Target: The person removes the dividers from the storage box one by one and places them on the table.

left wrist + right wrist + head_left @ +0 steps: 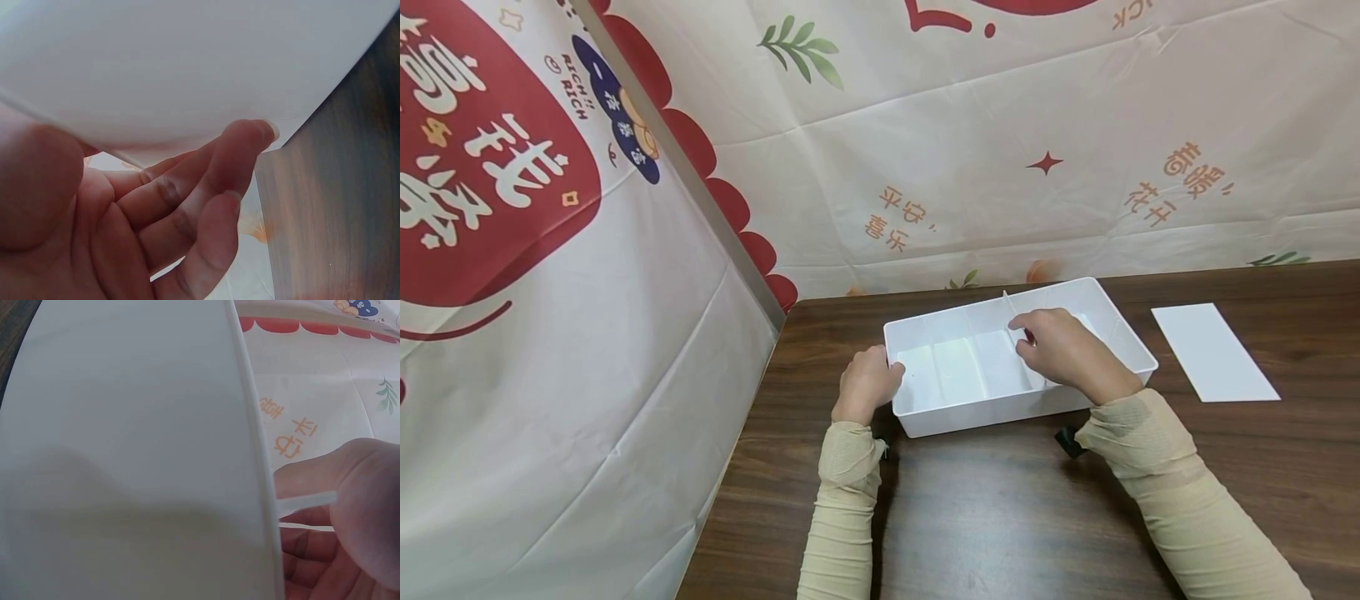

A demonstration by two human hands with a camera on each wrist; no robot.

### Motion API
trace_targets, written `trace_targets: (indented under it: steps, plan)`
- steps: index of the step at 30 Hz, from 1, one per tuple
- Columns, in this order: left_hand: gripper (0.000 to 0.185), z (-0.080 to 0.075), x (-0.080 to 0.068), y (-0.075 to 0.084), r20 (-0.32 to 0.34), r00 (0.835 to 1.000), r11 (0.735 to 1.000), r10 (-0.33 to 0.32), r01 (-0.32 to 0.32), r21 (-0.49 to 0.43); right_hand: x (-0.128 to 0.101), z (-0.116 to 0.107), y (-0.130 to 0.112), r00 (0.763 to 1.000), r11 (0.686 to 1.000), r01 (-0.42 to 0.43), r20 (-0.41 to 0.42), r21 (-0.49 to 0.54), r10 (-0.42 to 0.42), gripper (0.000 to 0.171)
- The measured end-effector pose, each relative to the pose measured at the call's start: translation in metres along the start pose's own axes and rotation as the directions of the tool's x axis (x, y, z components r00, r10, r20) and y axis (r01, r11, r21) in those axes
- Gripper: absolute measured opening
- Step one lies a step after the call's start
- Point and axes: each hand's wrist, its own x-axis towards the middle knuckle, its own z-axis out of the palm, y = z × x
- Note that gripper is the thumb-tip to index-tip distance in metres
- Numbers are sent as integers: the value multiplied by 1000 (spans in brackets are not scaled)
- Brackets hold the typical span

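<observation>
A white rectangular plastic box (992,412) with an uncovered top sits on the table, slightly angled. Thin white cross dividers split its inside. My left hand (867,385) grips the box's left end, thumb over the rim and fingers against the outer wall; its fingers (219,156) show beneath the wall in the left wrist view. Over the inside of the box, my right hand (1071,350) pinches a thin white divider (306,501) between thumb and fingers. The near wall hides part of that hand in the right wrist view.
A flat white rectangular panel (1216,352) lies on the dark wooden table (970,508) to the right of the box. Printed white cloth (1000,167) hangs behind the table, and another printed cloth (587,375) hangs along its left side.
</observation>
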Motion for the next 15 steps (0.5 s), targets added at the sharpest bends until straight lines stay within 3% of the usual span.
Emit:
trace_targets:
  steps: [15]
  plan:
    - [27,-1,-1,1,-6,1000,1000,4,-4,16,-1,-2,-1,1000,1000,13,-19,1,-13,29]
